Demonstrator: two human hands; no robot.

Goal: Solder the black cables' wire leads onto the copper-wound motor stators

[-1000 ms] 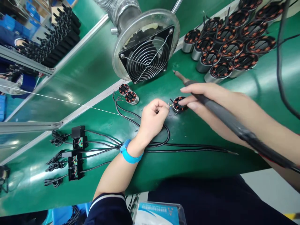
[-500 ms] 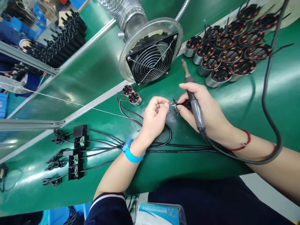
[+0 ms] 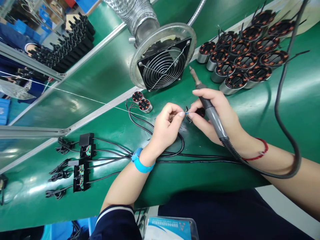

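My right hand (image 3: 218, 116) is closed around a soldering iron (image 3: 212, 115), whose tip points up and left toward the fan. Its thumb and fingertip also touch thin wires beside a small motor stator (image 3: 200, 112), partly hidden under the fingers. My left hand (image 3: 168, 125) is closed in a pinch on the thin wires (image 3: 186, 112), a blue one showing among them. A strand of solder wire (image 3: 140, 115) runs from the upper left toward my left hand. Two more stators (image 3: 144, 105) with copper windings stand left of that hand.
A round fume hood with a fan grille (image 3: 163, 70) stands behind my hands. Several motor stators (image 3: 246, 61) are grouped at the back right. Black cables (image 3: 120, 154) run to open black boxes (image 3: 83, 163) on the left. A clear-lidded box (image 3: 170, 229) is at the front edge. Another person's hand (image 3: 31, 47) shows far left.
My left fingers have moved right, closer to the right fingertips, along the wires. The soldering iron has tilted, its tip shifting left and slightly down. The solder strand has swung a little.
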